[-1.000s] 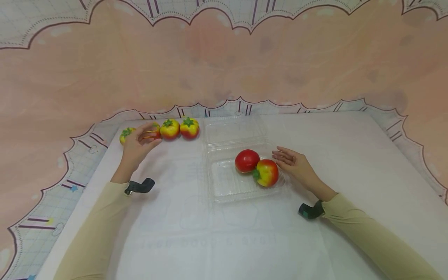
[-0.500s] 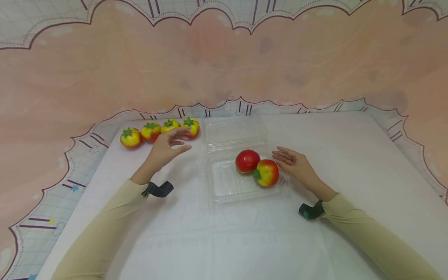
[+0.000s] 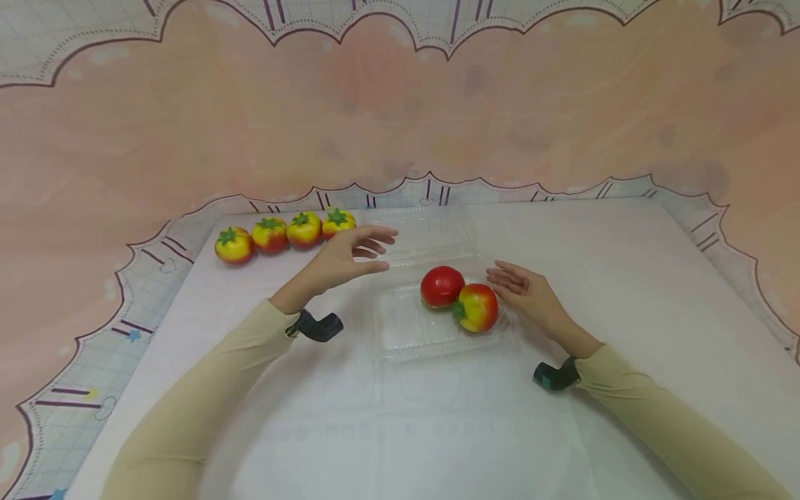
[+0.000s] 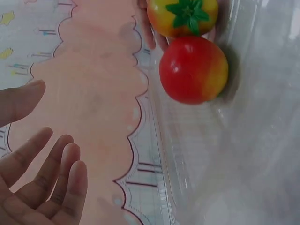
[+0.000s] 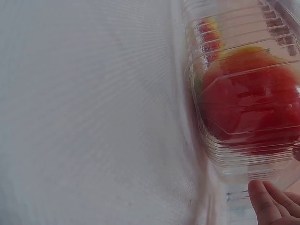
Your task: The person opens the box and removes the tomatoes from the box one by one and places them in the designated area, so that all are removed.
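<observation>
A clear plastic clamshell box [image 3: 400, 340] lies with its lid folded back on the white table. In its right half sit two tomato-like fruits: a red one [image 3: 442, 287] showing no stem, and a red-and-yellow one [image 3: 477, 308] tipped with its green calyx to the left. My left hand [image 3: 342, 260] hovers at the box's left edge, holding nothing, thumb and fingers spread apart; the left wrist view shows its bare fingers [image 4: 65, 176]. My right hand [image 3: 528, 295] is at the box's right side, fingers loosely bent, its fingertips [image 5: 258, 190] right at the ribbed wall.
Several red-and-yellow fruits with green calyxes stand in a row at the back left, the leftmost fruit [image 3: 234, 246] near the table's edge. The last one on the right [image 3: 338, 221] is partly hidden by my left hand. A patterned cloth [image 3: 400, 111] hangs behind the table [image 3: 625, 278].
My left hand has moved right, from over the row of fruits to the box's left edge, with nothing in it. The right hand and the two fruits in the box stay put.
</observation>
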The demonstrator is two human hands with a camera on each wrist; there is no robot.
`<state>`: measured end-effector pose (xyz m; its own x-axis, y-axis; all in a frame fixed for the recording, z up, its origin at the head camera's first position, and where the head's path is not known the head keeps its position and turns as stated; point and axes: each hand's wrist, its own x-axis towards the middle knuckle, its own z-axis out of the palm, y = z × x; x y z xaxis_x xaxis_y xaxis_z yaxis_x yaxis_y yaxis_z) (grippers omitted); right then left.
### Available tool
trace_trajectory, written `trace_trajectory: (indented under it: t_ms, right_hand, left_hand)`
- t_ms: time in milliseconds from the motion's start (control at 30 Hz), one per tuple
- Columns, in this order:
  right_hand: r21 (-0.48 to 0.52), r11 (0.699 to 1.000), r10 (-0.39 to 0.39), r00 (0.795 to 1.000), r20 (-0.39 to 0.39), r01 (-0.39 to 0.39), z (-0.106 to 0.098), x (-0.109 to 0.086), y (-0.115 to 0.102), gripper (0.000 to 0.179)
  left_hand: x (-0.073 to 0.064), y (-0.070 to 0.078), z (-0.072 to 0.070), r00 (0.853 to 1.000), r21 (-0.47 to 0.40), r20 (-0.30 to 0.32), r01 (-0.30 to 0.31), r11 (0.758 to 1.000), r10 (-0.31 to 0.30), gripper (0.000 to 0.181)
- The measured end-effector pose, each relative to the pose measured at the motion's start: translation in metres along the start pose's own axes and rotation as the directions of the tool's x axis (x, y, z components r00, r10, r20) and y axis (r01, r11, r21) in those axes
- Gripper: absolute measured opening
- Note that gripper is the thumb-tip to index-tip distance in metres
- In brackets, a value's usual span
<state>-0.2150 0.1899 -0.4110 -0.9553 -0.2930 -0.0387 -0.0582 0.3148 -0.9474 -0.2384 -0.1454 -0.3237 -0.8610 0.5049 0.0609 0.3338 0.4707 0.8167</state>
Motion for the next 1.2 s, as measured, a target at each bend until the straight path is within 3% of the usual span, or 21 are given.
trace_trajectory:
  t_ms: [433, 700, 1200]
  right_hand:
    - [0.056, 0.991, -0.124, 0.992, 0.004, 0.124, -0.001, 0.000, 0.006, 0.065]
    - [0.002, 1.000, -0.028, 1.000, 0.002, 0.028, -0.001, 0.001, 0.001, 0.055]
    - [-0.019, 0.999, -0.035, 0.999, 0.000, 0.035, 0.000, 0.000, 0.001, 0.054]
  left_hand:
    - [0.030, 0.015, 0.031, 0.985, 0.016, 0.158, -0.066, 0.998, 0.063, 0.050]
    - [0.046, 0.016, 0.051, 0.966, 0.044, 0.248, -0.084, 0.996, 0.070, 0.048]
    - [0.065, 0.015, 0.083, 0.937, 0.164, 0.339, -0.143, 0.976, 0.081, 0.048]
